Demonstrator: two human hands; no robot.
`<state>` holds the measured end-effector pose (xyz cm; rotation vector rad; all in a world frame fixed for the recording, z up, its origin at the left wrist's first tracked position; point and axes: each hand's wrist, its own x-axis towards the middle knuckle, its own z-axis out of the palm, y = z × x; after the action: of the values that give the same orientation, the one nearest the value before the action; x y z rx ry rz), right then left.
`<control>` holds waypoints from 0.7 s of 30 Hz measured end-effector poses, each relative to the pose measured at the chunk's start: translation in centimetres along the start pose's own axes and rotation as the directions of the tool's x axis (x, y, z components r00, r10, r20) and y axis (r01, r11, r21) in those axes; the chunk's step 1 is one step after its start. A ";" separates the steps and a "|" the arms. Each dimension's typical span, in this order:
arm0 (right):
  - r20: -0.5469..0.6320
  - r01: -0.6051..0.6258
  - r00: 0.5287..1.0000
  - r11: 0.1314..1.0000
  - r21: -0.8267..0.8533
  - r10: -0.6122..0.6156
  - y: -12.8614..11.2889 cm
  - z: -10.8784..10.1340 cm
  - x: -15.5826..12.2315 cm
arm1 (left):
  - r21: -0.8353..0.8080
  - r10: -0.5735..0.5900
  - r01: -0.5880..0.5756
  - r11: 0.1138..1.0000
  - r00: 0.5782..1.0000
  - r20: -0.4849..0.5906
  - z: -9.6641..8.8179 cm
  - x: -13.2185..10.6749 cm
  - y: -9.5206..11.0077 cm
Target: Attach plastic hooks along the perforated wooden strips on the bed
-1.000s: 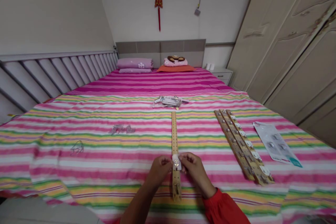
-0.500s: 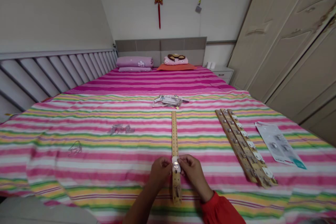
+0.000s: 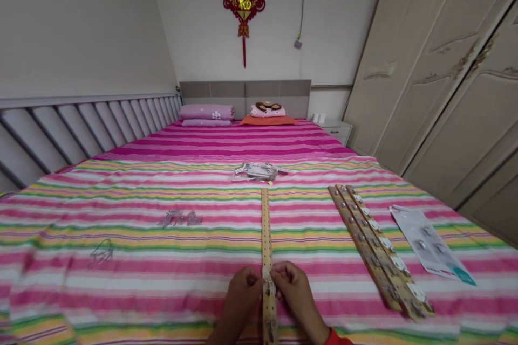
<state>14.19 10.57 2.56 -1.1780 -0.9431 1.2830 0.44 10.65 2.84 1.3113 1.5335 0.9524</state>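
Note:
A long wooden strip point(image 3: 266, 237) with rows of small holes lies lengthwise on the striped bed cover in front of me. My left hand point(image 3: 242, 294) and my right hand point(image 3: 292, 291) are closed in pinches on either side of it, both pressing a small white hook point(image 3: 267, 276) with a metal part against the strip. A second hook sits on the strip's near end at the bottom edge. The right sleeve is red.
To the right lie several more wooden strips point(image 3: 378, 250) fitted with white hooks, and beside them a printed sheet point(image 3: 429, 242). A clear plastic packet point(image 3: 257, 171) lies beyond the strip's far end. Pillows point(image 3: 207, 112) rest at the headboard; a wardrobe point(image 3: 441, 81) stands on the right.
The view has tilted up, so the hands and strip now sit lower in the picture. Both hands have closed tighter around the white hook on the strip.

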 end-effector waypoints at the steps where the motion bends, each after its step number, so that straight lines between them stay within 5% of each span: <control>1: -0.003 -0.002 1.000 1.000 -0.001 0.002 0.0 0.0 0.0 | 0.005 0.003 -0.003 1.000 1.000 -0.004 0.0 0.0 -0.1; 12: -0.041 0.016 0.999 0.999 -0.051 -0.018 0.5 0.0 0.2 | -0.002 0.078 -0.078 0.997 0.996 -0.033 0.0 -0.6 -0.1; 17: -0.061 0.064 0.996 0.991 -0.121 -0.072 0.9 -0.3 0.6 | 0.145 0.275 -0.278 0.949 0.960 0.043 -0.6 -1.7 1.1; 21: -0.058 0.037 0.997 0.987 -0.159 -0.047 1.5 -0.6 1.0 | 0.266 0.244 -0.267 0.926 0.963 0.114 -0.4 -2.0 0.7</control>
<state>14.61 11.33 0.90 -1.3059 -1.0335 1.1481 0.40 8.79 3.93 1.7651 1.4988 0.8505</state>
